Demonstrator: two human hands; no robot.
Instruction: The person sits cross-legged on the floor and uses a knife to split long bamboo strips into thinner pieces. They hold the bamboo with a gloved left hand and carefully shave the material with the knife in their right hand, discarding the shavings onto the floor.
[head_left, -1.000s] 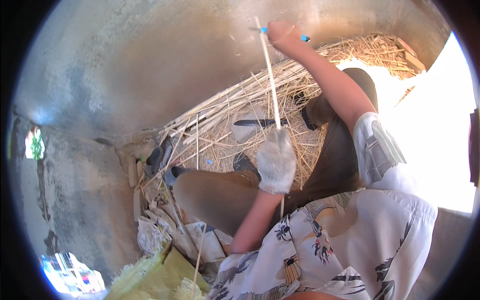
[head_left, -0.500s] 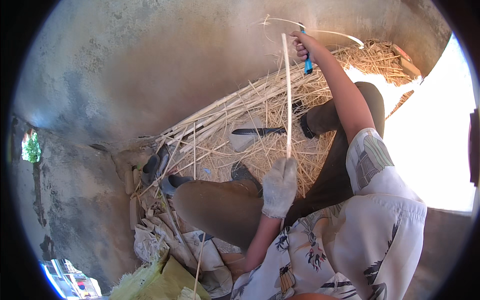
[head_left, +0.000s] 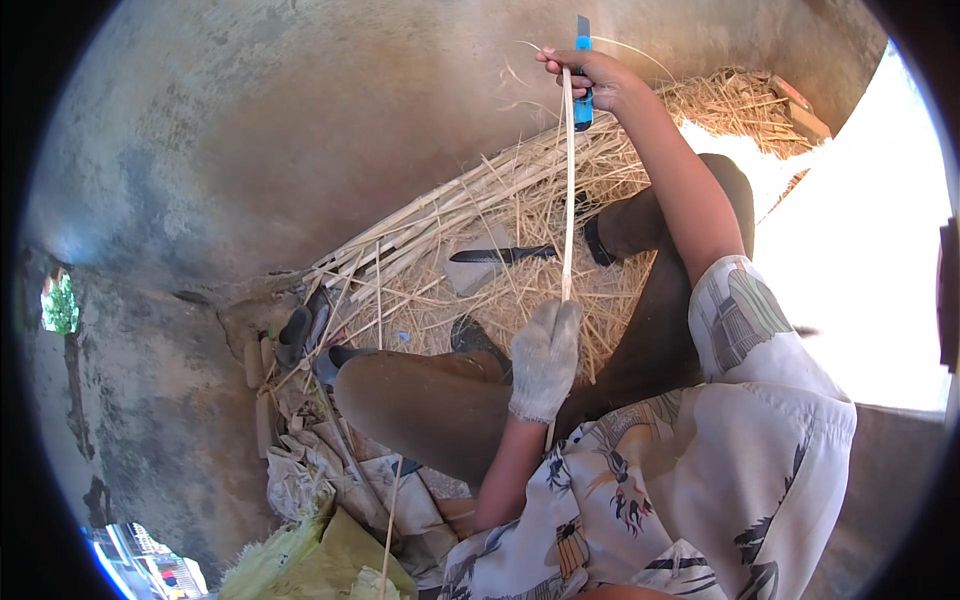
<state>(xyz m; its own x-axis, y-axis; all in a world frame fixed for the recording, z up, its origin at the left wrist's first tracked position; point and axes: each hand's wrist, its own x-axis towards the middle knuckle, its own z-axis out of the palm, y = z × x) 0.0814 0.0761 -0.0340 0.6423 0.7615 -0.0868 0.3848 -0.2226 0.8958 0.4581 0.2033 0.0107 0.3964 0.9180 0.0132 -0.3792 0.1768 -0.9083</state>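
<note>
— How does the bamboo strip run?
— Nearly upright, stretched taut over the straw pile on the floor.
— And the hands?
— The gloved left hand clamps its lower end; the bare right hand pinches the top, gripping a blue utility knife, blade up.

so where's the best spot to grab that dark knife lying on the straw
Probably the handle, the thicker right end of the dark knife, coming from above. It lies flat and roughly crosswise on the straw pile, with the tapering blade pointing left, so the right end keeps fingers off the edge. The upright cane strip stretched between the left hand and right hand stands just beside that end.
</note>
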